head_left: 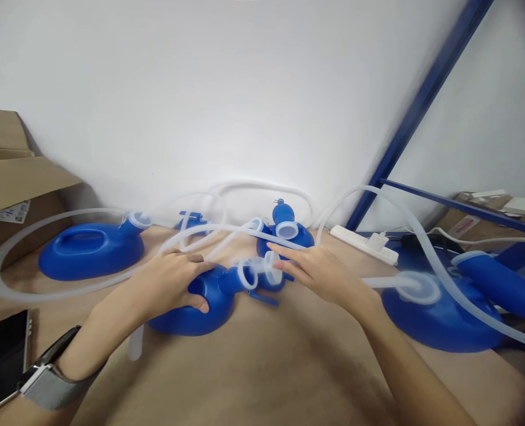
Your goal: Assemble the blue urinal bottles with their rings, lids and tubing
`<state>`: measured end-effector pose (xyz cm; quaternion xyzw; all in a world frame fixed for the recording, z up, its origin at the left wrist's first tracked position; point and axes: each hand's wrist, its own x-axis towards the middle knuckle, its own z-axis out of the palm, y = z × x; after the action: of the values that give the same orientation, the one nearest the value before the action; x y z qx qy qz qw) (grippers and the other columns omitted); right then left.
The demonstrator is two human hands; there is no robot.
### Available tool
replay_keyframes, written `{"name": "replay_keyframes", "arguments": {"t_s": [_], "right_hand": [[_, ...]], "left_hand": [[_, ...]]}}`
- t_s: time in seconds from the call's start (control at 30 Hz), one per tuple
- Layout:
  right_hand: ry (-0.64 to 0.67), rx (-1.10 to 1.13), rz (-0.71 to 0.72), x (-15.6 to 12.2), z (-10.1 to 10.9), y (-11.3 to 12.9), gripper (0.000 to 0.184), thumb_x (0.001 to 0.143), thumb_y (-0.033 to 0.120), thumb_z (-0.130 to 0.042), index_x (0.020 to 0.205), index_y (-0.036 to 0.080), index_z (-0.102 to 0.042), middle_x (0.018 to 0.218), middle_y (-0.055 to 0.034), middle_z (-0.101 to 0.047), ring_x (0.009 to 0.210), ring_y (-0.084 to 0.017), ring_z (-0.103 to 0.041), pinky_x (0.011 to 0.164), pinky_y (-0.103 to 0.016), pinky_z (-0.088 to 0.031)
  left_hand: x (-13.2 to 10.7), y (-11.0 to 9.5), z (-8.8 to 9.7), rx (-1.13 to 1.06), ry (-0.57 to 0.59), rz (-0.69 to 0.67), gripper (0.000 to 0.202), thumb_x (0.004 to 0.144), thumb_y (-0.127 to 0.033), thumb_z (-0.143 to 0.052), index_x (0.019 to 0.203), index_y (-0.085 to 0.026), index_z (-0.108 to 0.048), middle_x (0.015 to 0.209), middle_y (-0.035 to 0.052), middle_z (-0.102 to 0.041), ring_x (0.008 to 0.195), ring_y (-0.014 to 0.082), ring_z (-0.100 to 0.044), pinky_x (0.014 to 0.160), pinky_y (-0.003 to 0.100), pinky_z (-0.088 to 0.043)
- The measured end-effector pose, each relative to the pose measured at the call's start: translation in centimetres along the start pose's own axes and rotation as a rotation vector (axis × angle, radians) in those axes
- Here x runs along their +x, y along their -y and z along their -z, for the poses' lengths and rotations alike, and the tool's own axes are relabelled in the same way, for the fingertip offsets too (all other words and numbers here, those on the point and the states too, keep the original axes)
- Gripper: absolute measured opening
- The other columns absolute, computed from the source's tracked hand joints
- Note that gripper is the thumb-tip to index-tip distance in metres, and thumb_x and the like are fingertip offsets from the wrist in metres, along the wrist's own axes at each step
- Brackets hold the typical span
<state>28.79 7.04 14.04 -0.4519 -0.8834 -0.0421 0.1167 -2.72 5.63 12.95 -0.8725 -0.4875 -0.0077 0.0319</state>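
Observation:
My left hand [180, 278] is wrapped round the handle of a blue plastic urinal bottle [191, 319], its thumb on the near side. The bottle lies on the table with its white-rimmed mouth [247, 276] facing right. Just right of that mouth, my right hand [318, 269] has its fingers at a translucent white cap fitting [271, 268], somewhat blurred; the thumb is mostly hidden. A blue clip-like part [264, 297] lies below the fitting. Behind both hands, a clear hose [218, 228] loops across, and another blue bottle [306, 236] with a blue bulb-shaped part [284, 216] stands near the wall.
One blue bottle [89, 251] lies at left, another [444, 319] at right with a hose. A power strip [364, 244] sits near a blue metal frame [417, 112]. A cardboard box [26, 183] and a dark-screened tablet [2, 355] are on the left.

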Motion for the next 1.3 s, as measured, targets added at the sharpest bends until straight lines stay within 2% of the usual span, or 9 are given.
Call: {"name": "replay_keyframes", "arguments": {"t_s": [0.23,0.4,0.5,0.6,0.67,0.87,0.97,1.07,1.3], "right_hand": [[0.028,0.199,-0.011,0.6,-1.8,1.6,0.040,0.110,0.046,-0.043,0.125,0.031,-0.076,0.099,-0.0056,-0.083,0.096,-0.026,-0.077,0.082,-0.033,-0.056],[0.031,0.214,0.015,0.1,-1.7,2.3,0.049,0.113,0.042,-0.030,0.154,0.030,-0.054,0.136,-0.0076,-0.073,0.123,-0.027,-0.070,0.095,-0.041,-0.058],[0.070,0.194,0.057,-0.1,-1.7,2.7,0.062,0.110,0.056,-0.034,0.161,0.022,-0.042,0.152,-0.0127,-0.062,0.134,-0.033,-0.063,0.099,-0.047,-0.056],[0.036,0.146,0.046,0.0,-2.6,3.0,0.084,0.094,0.078,-0.049,0.153,0.019,-0.050,0.140,-0.0175,-0.070,0.122,-0.038,-0.070,0.090,-0.048,-0.057],[-0.023,0.115,0.015,0.2,-3.6,3.1,0.080,0.092,0.081,-0.050,0.139,0.017,-0.060,0.124,-0.0172,-0.077,0.109,-0.038,-0.074,0.082,-0.043,-0.055],[-0.093,0.116,-0.050,0.8,-5.4,3.2,0.055,0.095,0.067,-0.061,0.125,0.020,-0.064,0.113,-0.0110,-0.079,0.096,-0.033,-0.075,0.072,-0.035,-0.045],[-0.054,0.125,-0.053,0.8,-4.9,2.6,0.053,0.093,0.065,-0.062,0.125,0.022,-0.065,0.110,-0.0083,-0.078,0.093,-0.030,-0.074,0.072,-0.034,-0.042],[0.015,0.122,-0.024,0.7,-4.1,1.9,0.050,0.096,0.060,-0.060,0.127,0.021,-0.064,0.107,-0.0078,-0.078,0.093,-0.028,-0.072,0.072,-0.033,-0.040],[0.038,0.111,0.047,0.6,-3.5,1.4,0.047,0.099,0.055,-0.058,0.133,0.022,-0.061,0.110,-0.0078,-0.076,0.104,-0.028,-0.070,0.078,-0.034,-0.042]], "left_hand": [[0.1,-1.1,-0.8,-0.088,-0.061,-0.048,0.076,0.074,-0.064,-0.086,0.141,-0.033,-0.067,0.139,0.0102,-0.071,0.128,0.0395,-0.065,0.110,0.050,-0.045],[0.3,-0.7,-1.1,-0.114,-0.043,-0.054,0.078,0.072,-0.067,-0.086,0.141,-0.036,-0.065,0.137,0.0089,-0.072,0.125,0.0394,-0.066,0.107,0.051,-0.047],[0.3,-0.4,-1.4,-0.086,-0.047,-0.053,0.077,0.077,-0.066,-0.083,0.144,-0.035,-0.062,0.140,0.0101,-0.070,0.126,0.0393,-0.065,0.105,0.050,-0.048],[0.3,-0.5,-1.5,-0.039,-0.051,-0.045,0.078,0.077,-0.070,-0.080,0.144,-0.033,-0.062,0.138,0.0105,-0.070,0.125,0.0393,-0.065,0.103,0.048,-0.048],[0.4,-0.8,-1.4,-0.017,-0.049,-0.032,0.080,0.075,-0.074,-0.078,0.141,-0.030,-0.064,0.132,0.0114,-0.072,0.121,0.0392,-0.066,0.102,0.048,-0.049],[0.2,0.0,-0.9,0.046,-0.071,0.020,0.094,0.067,-0.087,-0.073,0.137,-0.024,-0.068,0.111,0.0164,-0.077,0.113,0.0434,-0.068,0.101,0.053,-0.050],[-0.6,2.3,0.1,0.047,-0.081,0.060,0.095,0.062,-0.080,-0.082,0.140,-0.027,-0.067,0.121,0.0160,-0.076,0.120,0.0445,-0.066,0.104,0.052,-0.051],[-1.8,4.3,1.6,0.079,-0.083,0.147,0.091,0.070,-0.078,-0.078,0.142,-0.026,-0.065,0.139,0.0147,-0.069,0.130,0.0457,-0.061,0.104,0.052,-0.052],[-1.9,5.5,3.1,-0.027,-0.114,0.195,0.074,0.089,-0.073,-0.063,0.143,-0.022,-0.063,0.132,0.0076,-0.074,0.116,0.0382,-0.071,0.097,0.046,-0.058]]}}
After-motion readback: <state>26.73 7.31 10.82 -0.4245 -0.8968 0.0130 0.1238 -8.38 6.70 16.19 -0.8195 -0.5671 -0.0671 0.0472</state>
